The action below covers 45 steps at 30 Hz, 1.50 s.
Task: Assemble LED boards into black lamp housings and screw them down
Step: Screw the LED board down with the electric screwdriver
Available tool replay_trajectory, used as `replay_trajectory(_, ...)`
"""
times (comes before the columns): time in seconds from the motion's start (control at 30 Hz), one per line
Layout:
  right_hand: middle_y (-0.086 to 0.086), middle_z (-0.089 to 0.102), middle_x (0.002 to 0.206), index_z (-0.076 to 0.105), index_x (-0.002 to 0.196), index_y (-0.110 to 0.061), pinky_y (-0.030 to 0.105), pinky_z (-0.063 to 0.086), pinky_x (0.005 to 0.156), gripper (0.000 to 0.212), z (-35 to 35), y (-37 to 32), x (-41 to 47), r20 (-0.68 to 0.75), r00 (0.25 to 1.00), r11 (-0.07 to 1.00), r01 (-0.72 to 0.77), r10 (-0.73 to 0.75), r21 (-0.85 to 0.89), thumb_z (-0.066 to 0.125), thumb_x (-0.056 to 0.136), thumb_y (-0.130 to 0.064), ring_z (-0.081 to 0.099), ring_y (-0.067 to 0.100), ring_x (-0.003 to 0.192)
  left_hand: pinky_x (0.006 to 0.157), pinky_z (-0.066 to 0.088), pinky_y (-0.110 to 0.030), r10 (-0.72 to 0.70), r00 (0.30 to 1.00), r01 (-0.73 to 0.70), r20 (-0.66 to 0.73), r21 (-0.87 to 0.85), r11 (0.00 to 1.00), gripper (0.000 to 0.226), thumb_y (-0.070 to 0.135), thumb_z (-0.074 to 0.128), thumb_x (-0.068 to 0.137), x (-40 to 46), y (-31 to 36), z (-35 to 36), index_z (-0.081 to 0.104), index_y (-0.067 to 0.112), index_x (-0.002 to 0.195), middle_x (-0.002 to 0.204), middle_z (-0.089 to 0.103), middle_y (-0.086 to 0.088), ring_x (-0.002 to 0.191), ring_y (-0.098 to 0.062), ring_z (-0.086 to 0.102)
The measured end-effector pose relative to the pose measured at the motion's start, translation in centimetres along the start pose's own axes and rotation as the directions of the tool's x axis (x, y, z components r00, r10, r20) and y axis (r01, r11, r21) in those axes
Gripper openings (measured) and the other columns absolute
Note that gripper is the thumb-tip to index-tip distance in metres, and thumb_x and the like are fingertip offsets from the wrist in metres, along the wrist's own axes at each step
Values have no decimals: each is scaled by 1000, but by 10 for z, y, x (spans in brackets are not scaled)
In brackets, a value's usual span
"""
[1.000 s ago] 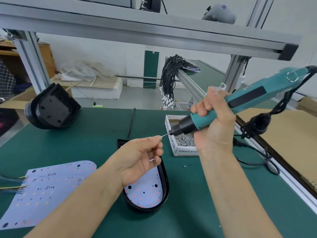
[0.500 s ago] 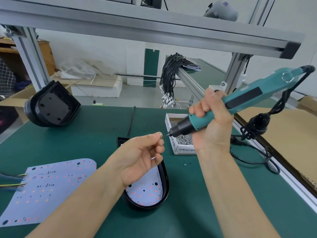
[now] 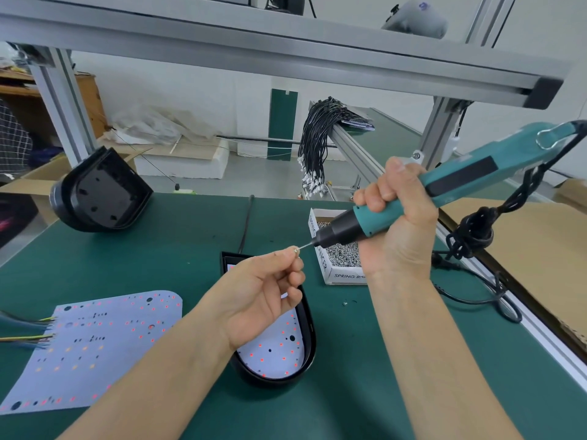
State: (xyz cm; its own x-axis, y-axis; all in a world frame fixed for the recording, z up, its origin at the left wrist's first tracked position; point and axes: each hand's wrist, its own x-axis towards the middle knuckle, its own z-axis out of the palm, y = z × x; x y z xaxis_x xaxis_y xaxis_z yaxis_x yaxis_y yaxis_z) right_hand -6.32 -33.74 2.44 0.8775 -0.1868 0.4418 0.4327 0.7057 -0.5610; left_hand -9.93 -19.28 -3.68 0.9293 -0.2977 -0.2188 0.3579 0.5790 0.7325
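Left hand: the left hand [image 3: 265, 292] is raised over the far half of the housing, thumb and forefinger pinching a small screw [image 3: 296, 249], the other fingers curled in.
Right hand: the right hand [image 3: 398, 223] is wrapped round the teal electric screwdriver [image 3: 444, 192], which slants down to the left; its thin bit touches the pinched screw.
Housing: a black lamp housing [image 3: 309, 338] lies open side up on the green table [image 3: 178, 249], in front of the person, with an LED board [image 3: 273, 354] seated inside; the left hand and wrist hide most of its far half.
Spare board: a second LED board [image 3: 95, 347] lies flat on the table left of the housing, with coloured wires [image 3: 22, 328] running off its left edge.
Second housing: another black housing [image 3: 101, 192] stands tilted at the far left edge of the table, well apart from the first.
Screw box: a white cardboard box of screws [image 3: 336, 262] sits just right of the housing's far end, partly behind the right hand; a few loose screws [image 3: 348, 302] lie on the table in front of it.
Cable: the screwdriver's black cord [image 3: 473, 236] hangs in a knotted bunch to the right of the housing and trails over the table edge.
Behind: a bundle of black wires [image 3: 317, 144] hangs over a rail beyond the table, under a metal frame [image 3: 286, 49].
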Motion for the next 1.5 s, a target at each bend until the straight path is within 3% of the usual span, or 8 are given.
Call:
replay_trajectory(0.3,-6,39,52,41,56,-20,24,40,52,35,1,4,-2,8,1000,1000,-9,9,-1,58,81,-5,39,9,42,47,47,-19,19,1000,-19,-24,-9,1000,4,14,65,72,-2,-3,-1,66,11,70,69,57,-2,53,-9,52)
replay_trajectory(0.5,-7,40,53,39,62,-19,23,41,54,31,3,3,-2,-28,1000,1000,-6,7,20,59,82,-8,40,8,43,46,48,-19,-23,999,16,-49,-128,992,4,15,66,71,-6,0,3,67,11,69,68,59,-1,52,-10,54)
replay_trajectory(0.63,-8,41,52,40,61,-20,23,42,53,31,1,0,-2,-33,999,1000,-21,21,-7,61,82,-9,40,8,42,49,53,-21,173,972,-166,-157,59,984,6,9,60,84,-9,-2,1,66,8,81,73,69,-3,57,-11,64)
replay_trajectory(0.77,-8,41,52,41,60,-20,23,40,52,31,-2,2,-7,-52,997,998,-51,52,24,61,82,-10,39,8,43,54,54,-22,470,855,-407,-220,277,870,15,-7,57,87,-14,-2,-1,67,3,82,72,71,-4,58,-12,64)
replay_trajectory(0.87,-8,40,53,41,61,-19,22,40,52,30,-2,2,-8,-63,997,998,-51,54,45,60,83,-10,39,8,44,56,55,-21,541,811,-469,-223,307,828,17,-11,59,84,-16,-3,0,67,3,80,69,71,-5,56,-12,63)
replay_trajectory(1.2,-8,40,52,42,62,-18,22,42,53,28,6,1,-9,-42,999,999,-24,25,41,60,82,-10,39,8,43,53,56,-26,479,849,-433,-225,224,873,21,-8,66,75,-19,-2,0,61,9,86,71,72,-7,56,-15,64)
replay_trajectory(1.43,-8,40,53,40,63,-18,22,39,54,30,6,0,-8,-28,999,999,-30,32,44,58,84,-8,38,8,44,54,55,-25,471,857,-432,-209,209,877,29,4,71,59,-19,-2,3,60,8,86,71,72,-7,55,-15,64)
replay_trajectory(1.5,-8,40,53,40,62,-19,22,39,54,31,6,0,-8,-24,999,998,-33,34,45,58,85,-8,38,8,44,54,55,-25,465,860,-424,-209,212,880,26,-1,70,63,-19,-2,3,60,7,86,71,72,-7,56,-15,65)
